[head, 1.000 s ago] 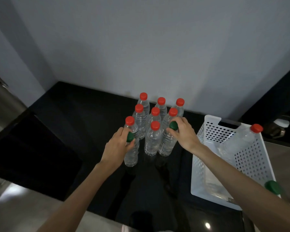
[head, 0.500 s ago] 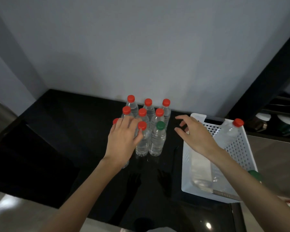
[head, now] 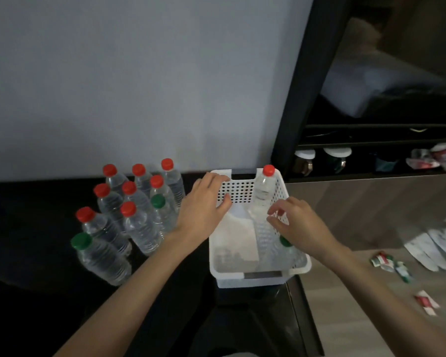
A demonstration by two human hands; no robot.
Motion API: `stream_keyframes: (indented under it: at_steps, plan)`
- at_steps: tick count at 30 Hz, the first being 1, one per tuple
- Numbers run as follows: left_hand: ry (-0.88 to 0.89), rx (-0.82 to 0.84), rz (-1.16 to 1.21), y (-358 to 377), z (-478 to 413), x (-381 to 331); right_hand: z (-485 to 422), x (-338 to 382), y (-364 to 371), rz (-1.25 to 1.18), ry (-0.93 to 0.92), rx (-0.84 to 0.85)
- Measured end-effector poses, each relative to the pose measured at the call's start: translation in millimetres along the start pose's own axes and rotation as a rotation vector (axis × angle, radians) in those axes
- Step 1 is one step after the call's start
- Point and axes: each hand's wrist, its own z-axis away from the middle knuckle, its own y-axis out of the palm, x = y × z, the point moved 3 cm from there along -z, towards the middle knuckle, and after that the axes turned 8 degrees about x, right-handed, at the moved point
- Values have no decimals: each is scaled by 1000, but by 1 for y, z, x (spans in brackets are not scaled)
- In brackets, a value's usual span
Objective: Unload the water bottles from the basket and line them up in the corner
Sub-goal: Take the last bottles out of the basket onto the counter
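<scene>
A person is reaching both bare hands into a white perforated basket [head: 245, 273] on a dark countertop [head: 36, 253], partway through unloading water bottles. The left hand [head: 204, 204] is hovering over the basket's left wall, its fingers loosely spread and holding nothing, the thumb pointing inward. The right hand [head: 298, 224] is hanging over the basket's right side with fingers curled and parted, gripping nothing yet. Just beyond the right hand's fingertips, a red-capped bottle [head: 264, 186] is leaning against the far right corner of the basket; directly under that hand, a green-capped bottle [head: 285, 243] is lying along the right wall, mostly hidden by the palm. A pale sheet [head: 238, 235] is lining the basket floor between the two hands. To the left of the left hand, a cluster of unloaded bottles [head: 137, 202] is standing upright in rough rows near the wall, most with red caps and two with green. The step in hand appears to be picking up the last two bottles. The next move likely calls for closing each hand on a bottle and lifting both clear of the basket walls, then setting them upright beside the cluster.
</scene>
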Motion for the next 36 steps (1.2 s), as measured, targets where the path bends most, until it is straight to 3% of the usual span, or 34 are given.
stream_keyframes:
  at_steps: [4,11,19,29,36]
  plan:
    - [-14,110,84,33,-29,-8,10,-19,9,147,-40,149]
    - [-19,268,87,71,-91,-30,4,-35,17,302,-159,192]
    - [-18,379,44,108,-133,-38,-5,-58,21,61,-36,93]
    - [-5,292,-19,120,-114,-28,-17,-68,25,-94,6,51]
    - [39,219,1,116,-80,-22,-24,-67,24,-64,-13,33]
